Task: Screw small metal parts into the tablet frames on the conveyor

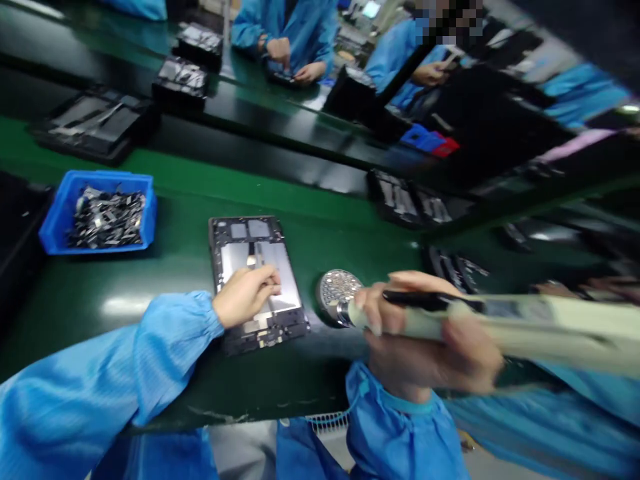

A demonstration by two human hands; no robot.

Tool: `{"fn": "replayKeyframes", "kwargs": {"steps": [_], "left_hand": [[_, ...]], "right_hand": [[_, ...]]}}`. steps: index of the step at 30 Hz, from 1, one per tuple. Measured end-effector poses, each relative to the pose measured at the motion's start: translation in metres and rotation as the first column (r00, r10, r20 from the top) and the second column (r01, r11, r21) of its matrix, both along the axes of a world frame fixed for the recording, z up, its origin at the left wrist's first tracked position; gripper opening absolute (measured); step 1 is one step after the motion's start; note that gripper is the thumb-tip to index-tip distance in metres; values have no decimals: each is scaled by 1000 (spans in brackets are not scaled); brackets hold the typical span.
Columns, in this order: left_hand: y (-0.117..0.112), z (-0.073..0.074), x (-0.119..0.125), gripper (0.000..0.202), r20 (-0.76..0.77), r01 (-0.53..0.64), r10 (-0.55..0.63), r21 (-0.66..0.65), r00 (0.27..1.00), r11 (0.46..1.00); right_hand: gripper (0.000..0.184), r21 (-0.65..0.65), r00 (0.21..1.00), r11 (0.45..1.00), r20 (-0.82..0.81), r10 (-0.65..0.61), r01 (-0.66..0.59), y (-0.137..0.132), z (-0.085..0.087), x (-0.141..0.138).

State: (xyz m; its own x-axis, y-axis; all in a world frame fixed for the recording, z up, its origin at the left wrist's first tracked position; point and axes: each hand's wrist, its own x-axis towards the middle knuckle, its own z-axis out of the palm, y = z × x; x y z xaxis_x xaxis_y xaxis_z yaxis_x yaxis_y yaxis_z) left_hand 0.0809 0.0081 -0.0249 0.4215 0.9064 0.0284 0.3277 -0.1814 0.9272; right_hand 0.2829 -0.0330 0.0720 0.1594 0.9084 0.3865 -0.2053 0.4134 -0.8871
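My left hand (249, 292) is over an opened tablet (290, 267), its thumb and fingers curled together. Anything pinched between them is too small or hidden to make out. The tablet lies on the bench with a silvery plate and dark circuit parts exposed. Wrapped around a cream electric screwdriver (420, 323) with a black lever, my right hand (425, 353) is blurred by motion. The screwdriver's metal nose (343, 313) is at a round dish (340, 290) of small screws, right of the tablet.
A blue bin (97, 250) full of small metal parts sits at left on the green bench (185, 180). Black trays (95, 127) of device parts stand at the back, others (395, 197) at right. Co-workers in blue sleeves (320, 33) work across the bench.
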Motion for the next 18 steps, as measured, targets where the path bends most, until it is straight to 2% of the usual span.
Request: {"fn": "replayKeyframes", "kwargs": {"steps": [3,6,11,15,18], "left_hand": [[0,3,-7,14,78,-36,40,-51,996,998],[3,12,-13,25,73,-47,54,-91,996,995],[8,27,-27,32,-23,-118,116,-150,993,982],[18,32,-42,32,-86,-282,271,-162,959,946],[28,34,-50,30,-120,-411,399,-99,909,906]], "right_hand": [[29,-30,981,981,-38,-190,189,23,-18,27],[30,-91,951,953,-89,-297,289,38,-41,42],[29,-142,936,935,-95,-339,324,43,-63,42],[29,-155,924,921,-82,-373,358,45,-68,41],[30,-181,925,918,-78,-372,353,47,-69,41]]}}
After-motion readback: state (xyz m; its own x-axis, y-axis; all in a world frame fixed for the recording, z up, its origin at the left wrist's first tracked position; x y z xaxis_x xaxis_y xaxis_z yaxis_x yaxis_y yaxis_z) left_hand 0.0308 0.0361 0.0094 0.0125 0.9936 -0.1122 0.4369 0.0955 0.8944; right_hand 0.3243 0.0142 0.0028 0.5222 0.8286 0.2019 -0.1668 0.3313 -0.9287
